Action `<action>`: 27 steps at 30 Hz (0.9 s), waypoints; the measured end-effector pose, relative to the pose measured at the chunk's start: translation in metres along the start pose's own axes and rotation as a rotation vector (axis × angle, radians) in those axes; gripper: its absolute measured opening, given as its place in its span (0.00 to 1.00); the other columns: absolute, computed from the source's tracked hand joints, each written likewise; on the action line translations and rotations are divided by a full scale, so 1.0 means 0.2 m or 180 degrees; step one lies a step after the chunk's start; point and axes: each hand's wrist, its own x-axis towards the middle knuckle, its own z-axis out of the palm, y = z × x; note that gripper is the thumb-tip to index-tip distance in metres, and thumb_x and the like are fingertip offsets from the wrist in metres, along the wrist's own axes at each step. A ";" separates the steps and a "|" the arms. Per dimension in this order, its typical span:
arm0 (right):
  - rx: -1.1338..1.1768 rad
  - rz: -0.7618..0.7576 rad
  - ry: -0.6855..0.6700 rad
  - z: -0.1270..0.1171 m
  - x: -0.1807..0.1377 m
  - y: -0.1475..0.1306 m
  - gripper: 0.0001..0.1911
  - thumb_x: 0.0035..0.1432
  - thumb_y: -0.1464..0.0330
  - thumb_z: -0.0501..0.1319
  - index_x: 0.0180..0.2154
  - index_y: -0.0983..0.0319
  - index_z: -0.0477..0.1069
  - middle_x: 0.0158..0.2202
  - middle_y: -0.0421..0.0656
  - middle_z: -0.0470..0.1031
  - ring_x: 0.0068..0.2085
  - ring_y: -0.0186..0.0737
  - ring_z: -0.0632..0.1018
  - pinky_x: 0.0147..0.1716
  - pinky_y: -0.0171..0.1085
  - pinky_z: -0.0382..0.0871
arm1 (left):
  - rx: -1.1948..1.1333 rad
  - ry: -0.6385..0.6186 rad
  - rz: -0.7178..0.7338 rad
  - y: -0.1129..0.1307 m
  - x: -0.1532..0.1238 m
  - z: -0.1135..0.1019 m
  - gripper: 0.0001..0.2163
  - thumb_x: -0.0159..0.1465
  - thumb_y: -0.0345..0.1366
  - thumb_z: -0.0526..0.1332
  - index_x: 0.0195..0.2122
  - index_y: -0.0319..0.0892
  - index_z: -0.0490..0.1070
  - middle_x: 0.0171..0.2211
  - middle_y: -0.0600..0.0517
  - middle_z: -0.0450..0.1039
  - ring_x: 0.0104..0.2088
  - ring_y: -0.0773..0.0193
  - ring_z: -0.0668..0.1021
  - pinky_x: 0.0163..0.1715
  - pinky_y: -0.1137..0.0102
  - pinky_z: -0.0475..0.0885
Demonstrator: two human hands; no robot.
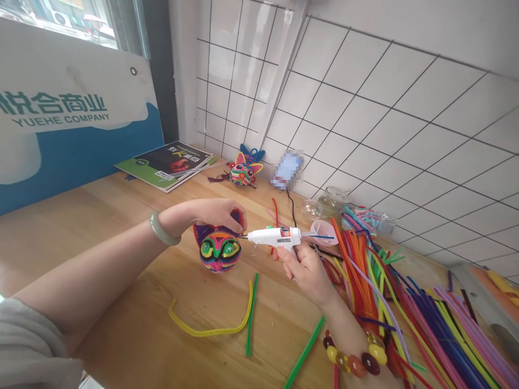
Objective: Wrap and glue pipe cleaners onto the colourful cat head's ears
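Observation:
A round, colourful pipe-cleaner cat head (220, 253) with green eyes sits on the wooden table before me. My left hand (221, 213) is over its top, fingers closed on one of its dark purple and red ears (203, 233). In my right hand (304, 267) is a white hot glue gun (275, 236), gripped by its handle. The gun's nozzle points left and reaches the ear's edge beside my left fingertips; whether it touches cannot be made out. Thin glue strings hang below the nozzle. A bent yellow pipe cleaner (211, 330) and a green one (252, 316) lie nearer to me.
Bundles of coloured pipe cleaners (438, 324) spread over the right side. Farther back are a second cat ornament (242, 173), a blurred phone (287, 169), a pink bowl (323, 232) and clear containers (334, 201). Magazines (168, 165) lie at the back left, by a printed board (73, 124).

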 end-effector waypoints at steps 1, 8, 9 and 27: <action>-0.0037 -0.0007 0.0020 0.00 0.00 0.00 0.12 0.59 0.59 0.52 0.37 0.62 0.62 0.23 0.35 0.63 0.19 0.27 0.61 0.18 0.30 0.56 | 0.0008 -0.0007 0.0001 0.00 0.00 0.00 0.11 0.50 0.38 0.61 0.33 0.40 0.72 0.29 0.52 0.74 0.27 0.67 0.73 0.24 0.75 0.67; -0.0091 -0.0135 0.0002 0.00 0.00 0.00 0.12 0.60 0.61 0.52 0.40 0.63 0.63 0.31 0.40 0.68 0.21 0.28 0.63 0.20 0.31 0.57 | -0.0051 -0.0107 0.0001 0.01 0.00 0.00 0.10 0.50 0.37 0.61 0.33 0.40 0.72 0.30 0.53 0.75 0.28 0.67 0.74 0.25 0.76 0.68; -0.0082 -0.0150 -0.0004 0.01 0.00 0.00 0.12 0.60 0.61 0.52 0.40 0.63 0.63 0.31 0.41 0.68 0.21 0.28 0.63 0.20 0.31 0.58 | -0.0049 -0.0109 0.0006 0.01 0.00 0.00 0.10 0.51 0.37 0.61 0.33 0.40 0.72 0.30 0.53 0.75 0.29 0.67 0.74 0.25 0.76 0.68; -0.0124 -0.0174 -0.0104 0.03 -0.01 -0.02 0.16 0.60 0.61 0.52 0.45 0.63 0.62 0.27 0.39 0.64 0.21 0.29 0.60 0.19 0.29 0.55 | -0.0576 -0.0319 0.0070 0.01 0.00 -0.01 0.08 0.50 0.35 0.64 0.31 0.40 0.71 0.27 0.55 0.73 0.27 0.71 0.74 0.25 0.79 0.69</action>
